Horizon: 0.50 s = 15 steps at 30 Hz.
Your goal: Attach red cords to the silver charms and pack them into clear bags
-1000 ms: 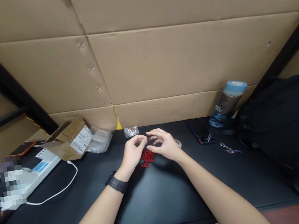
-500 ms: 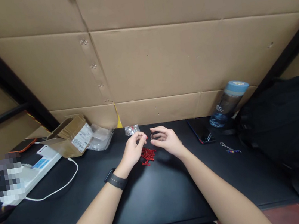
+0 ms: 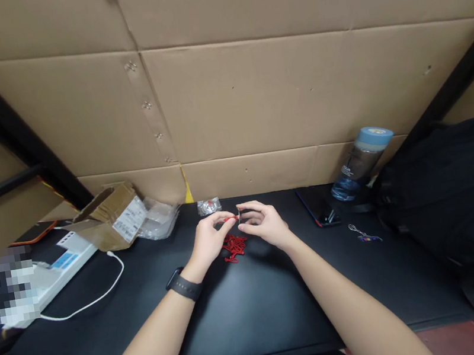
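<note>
"Well, where did we have the left hand (image 3: 209, 243)?"

"Thumb and fingertips together, clamped on a red cord (image 3: 231, 218). We saw its end at the thin piece (image 3: 239, 217); touching or through it, we could not tell."

"And the right hand (image 3: 269, 226)?"

"Thumb and fingers apart, the thin piece gripped upright between their tips, edge-on to us. We noted it above the desk (image 3: 250, 319), just behind the red pile (image 3: 235, 246) as we looked."

"What worried us?"

"Grip, first. Only the tips held the thin piece, so we judged that a sideways push from the cord could tilt it or pop it out."

"Onto the pile?"

"Likely near it. We thought a loose strand there could be hard to tell from a dropped cord, same red."

"Anything else?"

"Cord end was soft, by our guess. Pushed from too far back, it might buckle or fray against the thin piece. We also marked how close the two sets of fingertips were: they partly hid the meeting point, so a miss could go unseen."

"Further off?"

"Packet (image 3: 208, 206) beyond the hands, phone (image 3: 319, 209) well to the right. We rated neither a snag."
</note>
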Motion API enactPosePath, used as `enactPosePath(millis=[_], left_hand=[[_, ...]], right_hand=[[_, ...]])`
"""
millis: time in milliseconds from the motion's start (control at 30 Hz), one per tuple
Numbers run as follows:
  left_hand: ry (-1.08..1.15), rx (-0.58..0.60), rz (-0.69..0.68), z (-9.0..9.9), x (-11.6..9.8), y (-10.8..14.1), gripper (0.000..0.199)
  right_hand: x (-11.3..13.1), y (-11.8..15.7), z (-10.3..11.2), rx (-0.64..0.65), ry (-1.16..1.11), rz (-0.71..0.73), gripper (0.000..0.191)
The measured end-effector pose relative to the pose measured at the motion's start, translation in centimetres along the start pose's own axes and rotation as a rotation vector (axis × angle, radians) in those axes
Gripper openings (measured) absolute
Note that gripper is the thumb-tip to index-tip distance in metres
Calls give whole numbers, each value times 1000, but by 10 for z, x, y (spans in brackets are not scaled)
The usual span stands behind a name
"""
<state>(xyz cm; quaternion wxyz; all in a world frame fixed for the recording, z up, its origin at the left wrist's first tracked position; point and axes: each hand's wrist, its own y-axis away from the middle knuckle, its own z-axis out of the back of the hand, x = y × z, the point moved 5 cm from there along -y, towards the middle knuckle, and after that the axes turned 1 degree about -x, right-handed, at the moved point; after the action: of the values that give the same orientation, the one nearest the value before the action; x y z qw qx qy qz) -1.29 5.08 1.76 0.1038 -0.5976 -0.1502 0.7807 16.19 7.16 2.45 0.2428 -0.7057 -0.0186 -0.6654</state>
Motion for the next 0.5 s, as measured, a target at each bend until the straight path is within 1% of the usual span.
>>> enactPosePath(millis=[67,167,233,400,500], left_hand=[[-35,7,-34,0,-3,0,20],[-111,-11,-126,0,-9,0,17],[-151,-24,-160,-1,-10,1,15],[-203,-40,-144,-1,-8,2,14],[-257,-35,-149,-2,-8,3,13]], right_hand=[[0,0,-2,13,11,5,53],[0,2,-4,15,27,-14,56],[1,2,-5,7,34,-24,57],[1,3,-8,-3,29,-13,52],[2,3,-8,-13,27,-7,53]])
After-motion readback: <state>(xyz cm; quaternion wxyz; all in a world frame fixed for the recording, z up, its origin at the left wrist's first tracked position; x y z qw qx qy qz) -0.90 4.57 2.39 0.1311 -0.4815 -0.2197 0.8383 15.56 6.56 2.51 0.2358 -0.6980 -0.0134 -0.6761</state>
